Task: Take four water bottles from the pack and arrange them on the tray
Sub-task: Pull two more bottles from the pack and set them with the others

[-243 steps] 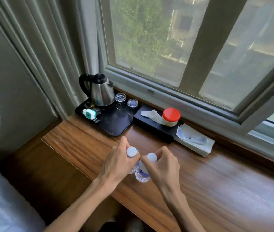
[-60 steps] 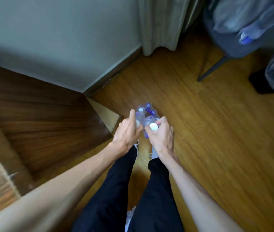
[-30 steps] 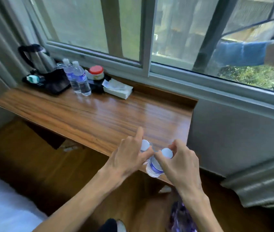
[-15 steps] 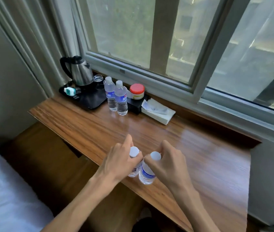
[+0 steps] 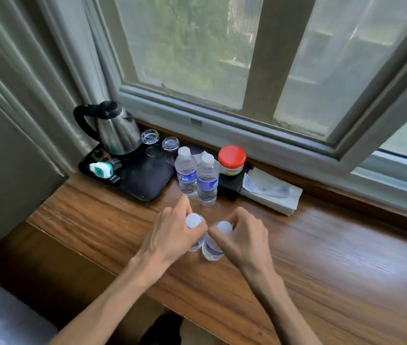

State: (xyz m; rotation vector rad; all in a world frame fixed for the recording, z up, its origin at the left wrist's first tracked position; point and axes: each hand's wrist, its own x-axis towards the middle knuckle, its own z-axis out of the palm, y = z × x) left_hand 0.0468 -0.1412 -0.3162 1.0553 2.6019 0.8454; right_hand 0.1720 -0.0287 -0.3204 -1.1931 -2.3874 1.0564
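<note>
Standing beneath a window, the wooden desk carries each hand's grip clamped on a bottle.

Blue bottle labels — print there too blurred to read.

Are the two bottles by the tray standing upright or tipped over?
Upright. Both bottles stand on the wooden desk with white caps up, just right of the black tray.
</note>
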